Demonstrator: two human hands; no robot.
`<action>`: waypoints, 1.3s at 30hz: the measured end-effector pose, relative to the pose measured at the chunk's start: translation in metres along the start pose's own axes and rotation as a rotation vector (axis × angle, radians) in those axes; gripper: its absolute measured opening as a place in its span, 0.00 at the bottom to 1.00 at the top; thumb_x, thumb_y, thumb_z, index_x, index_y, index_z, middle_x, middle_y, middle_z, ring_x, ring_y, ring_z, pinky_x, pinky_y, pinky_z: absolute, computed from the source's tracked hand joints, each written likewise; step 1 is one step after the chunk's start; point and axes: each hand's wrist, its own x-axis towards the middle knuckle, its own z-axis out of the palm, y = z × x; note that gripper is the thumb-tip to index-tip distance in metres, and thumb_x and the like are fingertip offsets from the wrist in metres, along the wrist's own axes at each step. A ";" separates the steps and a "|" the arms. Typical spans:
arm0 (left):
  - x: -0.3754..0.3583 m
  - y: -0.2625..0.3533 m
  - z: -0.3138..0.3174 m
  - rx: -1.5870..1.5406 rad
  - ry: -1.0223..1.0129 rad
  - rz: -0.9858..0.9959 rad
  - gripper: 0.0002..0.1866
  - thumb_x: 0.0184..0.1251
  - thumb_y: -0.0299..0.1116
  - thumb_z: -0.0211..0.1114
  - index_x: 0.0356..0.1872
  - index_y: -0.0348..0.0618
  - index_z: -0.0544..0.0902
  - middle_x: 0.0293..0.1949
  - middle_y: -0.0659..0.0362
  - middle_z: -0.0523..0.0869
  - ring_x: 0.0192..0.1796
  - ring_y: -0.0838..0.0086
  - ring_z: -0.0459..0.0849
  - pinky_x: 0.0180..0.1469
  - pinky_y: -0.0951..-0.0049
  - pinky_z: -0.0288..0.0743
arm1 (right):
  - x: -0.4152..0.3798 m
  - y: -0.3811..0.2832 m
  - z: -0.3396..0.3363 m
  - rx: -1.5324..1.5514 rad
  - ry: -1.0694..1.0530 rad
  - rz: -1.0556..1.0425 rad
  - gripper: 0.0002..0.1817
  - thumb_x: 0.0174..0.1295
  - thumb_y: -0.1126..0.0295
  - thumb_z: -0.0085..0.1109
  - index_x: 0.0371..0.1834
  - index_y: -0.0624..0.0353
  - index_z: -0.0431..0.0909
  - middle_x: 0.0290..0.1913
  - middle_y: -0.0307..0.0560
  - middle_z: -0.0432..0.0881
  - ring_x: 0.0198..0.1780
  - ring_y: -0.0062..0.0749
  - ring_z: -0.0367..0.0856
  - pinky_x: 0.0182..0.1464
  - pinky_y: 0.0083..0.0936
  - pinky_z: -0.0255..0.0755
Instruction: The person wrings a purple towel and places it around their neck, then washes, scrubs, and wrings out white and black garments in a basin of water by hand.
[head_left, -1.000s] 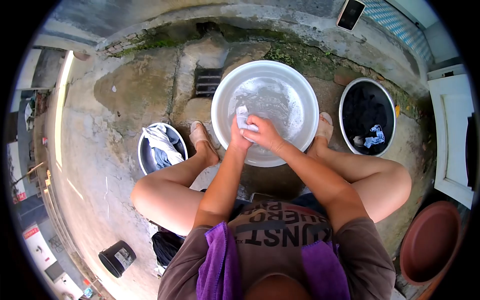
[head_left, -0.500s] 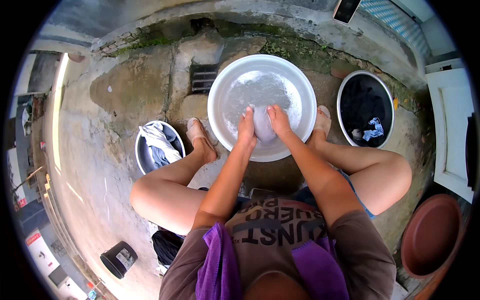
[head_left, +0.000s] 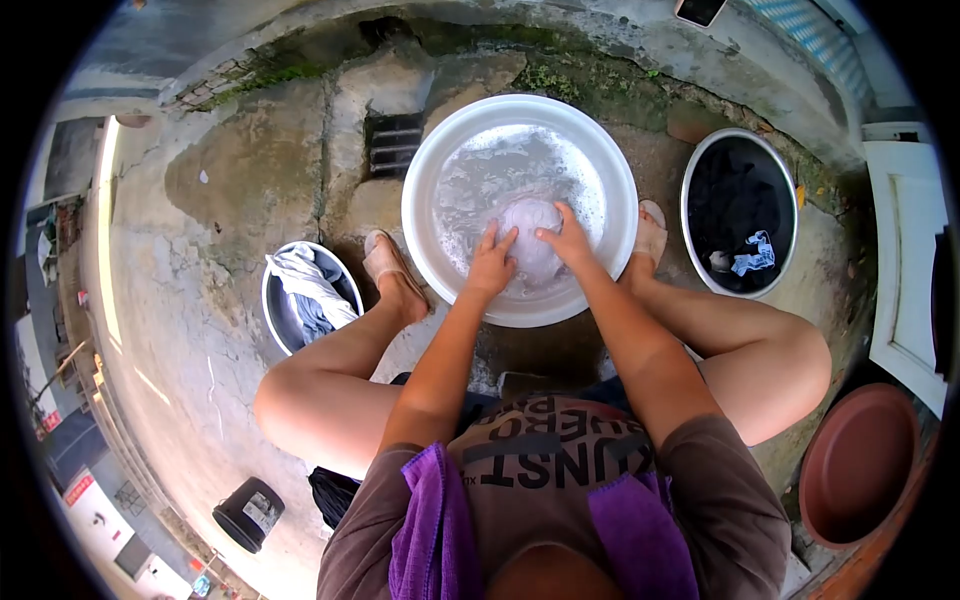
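A white basin of cloudy, sudsy water stands between my feet. In its near half a pale, wet cloth bulges up in a rounded shape, partly under water. My left hand rests against the cloth's left side, fingers spread. On the opposite side my right hand touches it with thumb and forefinger apart. The cloth's lower part is blurred by the water, so its exact kind cannot be made out.
A small basin with white and blue-grey clothes is at left. Dark clothes fill a metal-rimmed basin at right. A drain grate, black bucket and brown basin are nearby.
The cloth, earlier bunched narrowly between my fingers, now bulges wider and rounder in the water. My fingers have loosened and spread over its sides. The view has shifted slightly.
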 end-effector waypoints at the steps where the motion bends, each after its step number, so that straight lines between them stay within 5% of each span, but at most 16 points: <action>1: 0.002 -0.003 0.001 -0.052 -0.059 -0.048 0.30 0.53 0.31 0.64 0.61 0.54 0.70 0.68 0.46 0.55 0.62 0.54 0.68 0.63 0.64 0.63 | -0.003 -0.010 -0.002 0.002 -0.005 0.009 0.42 0.45 0.63 0.69 0.65 0.59 0.59 0.58 0.60 0.69 0.61 0.47 0.68 0.61 0.33 0.61; 8: 0.015 -0.019 0.011 0.014 -0.282 -0.197 0.23 0.53 0.33 0.58 0.54 0.44 0.74 0.50 0.40 0.76 0.54 0.50 0.74 0.57 0.60 0.67 | 0.010 -0.001 0.013 -0.271 0.036 0.089 0.32 0.46 0.62 0.64 0.55 0.62 0.69 0.49 0.63 0.76 0.53 0.54 0.74 0.55 0.37 0.67; 13: 0.017 -0.021 0.009 -0.177 -0.066 -0.182 0.23 0.51 0.31 0.57 0.52 0.40 0.75 0.44 0.40 0.79 0.52 0.51 0.75 0.56 0.60 0.68 | 0.015 0.000 0.014 -0.379 -0.006 0.183 0.29 0.49 0.62 0.62 0.54 0.64 0.70 0.49 0.62 0.76 0.51 0.54 0.75 0.54 0.39 0.68; 16: 0.014 -0.009 -0.001 -0.395 0.021 -0.342 0.24 0.52 0.33 0.59 0.54 0.40 0.74 0.49 0.40 0.77 0.56 0.51 0.73 0.58 0.62 0.66 | 0.011 -0.002 0.014 -0.244 0.103 0.117 0.27 0.48 0.63 0.63 0.52 0.66 0.71 0.47 0.61 0.77 0.47 0.49 0.78 0.50 0.35 0.71; 21: 0.021 -0.019 0.012 -0.560 0.208 -0.355 0.28 0.57 0.41 0.62 0.58 0.39 0.70 0.56 0.46 0.73 0.58 0.57 0.71 0.59 0.63 0.65 | -0.007 -0.024 0.008 0.755 -0.215 0.161 0.22 0.56 0.72 0.60 0.54 0.66 0.71 0.42 0.45 0.79 0.41 0.27 0.78 0.44 0.23 0.73; 23: 0.022 -0.014 0.006 -0.736 0.262 -0.393 0.30 0.60 0.44 0.61 0.60 0.38 0.68 0.57 0.50 0.73 0.57 0.61 0.73 0.57 0.63 0.66 | -0.013 -0.037 0.004 0.790 -0.339 0.172 0.22 0.56 0.72 0.60 0.54 0.66 0.71 0.43 0.45 0.79 0.41 0.27 0.78 0.44 0.24 0.73; 25: 0.014 0.007 -0.024 -1.419 0.022 -0.534 0.33 0.61 0.55 0.57 0.60 0.41 0.68 0.55 0.53 0.74 0.56 0.62 0.73 0.57 0.59 0.66 | -0.019 -0.049 0.001 0.821 -0.466 0.181 0.22 0.56 0.72 0.61 0.54 0.65 0.71 0.44 0.44 0.79 0.42 0.27 0.79 0.44 0.25 0.73; 28: 0.004 0.019 -0.045 -1.515 -0.049 -0.531 0.33 0.61 0.60 0.53 0.57 0.45 0.69 0.54 0.55 0.75 0.55 0.63 0.74 0.56 0.57 0.67 | -0.028 -0.063 -0.005 0.828 -0.675 0.166 0.21 0.55 0.71 0.62 0.52 0.66 0.73 0.43 0.45 0.80 0.43 0.26 0.78 0.45 0.23 0.72; 31: -0.003 0.029 -0.061 -1.543 0.043 -0.449 0.28 0.60 0.49 0.60 0.55 0.42 0.70 0.51 0.55 0.77 0.53 0.65 0.75 0.55 0.60 0.69 | -0.031 -0.072 -0.010 0.833 -0.677 0.080 0.22 0.55 0.70 0.62 0.52 0.67 0.73 0.43 0.44 0.80 0.42 0.26 0.78 0.47 0.22 0.72; 37: -0.008 0.058 -0.078 -1.555 0.233 -0.308 0.24 0.56 0.35 0.66 0.53 0.37 0.71 0.48 0.53 0.78 0.51 0.64 0.77 0.55 0.63 0.70 | -0.023 -0.054 -0.007 0.491 -0.189 -0.112 0.28 0.56 0.62 0.62 0.58 0.62 0.68 0.54 0.47 0.74 0.54 0.31 0.73 0.53 0.26 0.68; 39: -0.011 0.067 -0.083 -1.567 0.248 -0.287 0.23 0.56 0.34 0.66 0.52 0.37 0.71 0.48 0.52 0.78 0.51 0.64 0.77 0.55 0.62 0.70 | -0.031 -0.057 -0.008 0.446 -0.154 0.120 0.36 0.55 0.50 0.60 0.63 0.59 0.63 0.58 0.51 0.70 0.58 0.38 0.70 0.55 0.30 0.67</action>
